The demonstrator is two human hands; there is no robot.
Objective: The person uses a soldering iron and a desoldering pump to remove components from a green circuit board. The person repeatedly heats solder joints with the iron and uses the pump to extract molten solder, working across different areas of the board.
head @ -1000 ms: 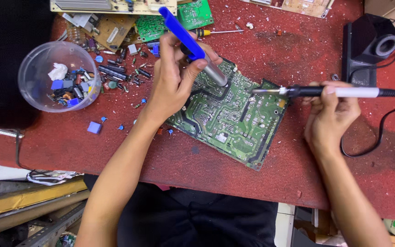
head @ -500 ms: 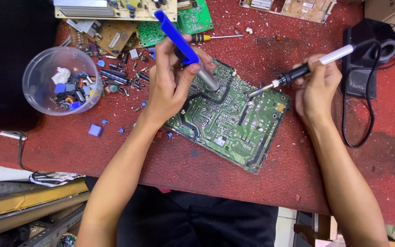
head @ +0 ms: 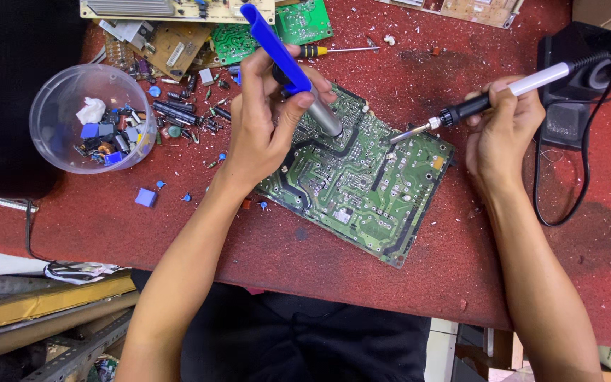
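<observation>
- i'm clamping my left hand (head: 266,124) round the blue desoldering pump (head: 288,64), nozzle down on the green circuit board (head: 362,191).
- i'm gripping the soldering iron (head: 489,99) in my right hand (head: 500,131), its long axis slanting down-left, tip at the board's far edge, right of the pump's nozzle.

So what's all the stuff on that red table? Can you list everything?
Large green circuit board: one, green, middle of the table, lying flat.
Blue-handled desoldering pump with a silver barrel: one, in the left hand, tip on the board.
Black-and-white soldering iron: one, in the right hand, tip at the board's edge.
Clear round plastic bowl: one, left side, holds small parts.
Loose small parts: many, blue and black, beside the bowl.
Other circuit boards: several, green, tan, top edge.
Black iron stand: one, top right.
Red table: one.
Left hand: one.
Right hand: one.
</observation>
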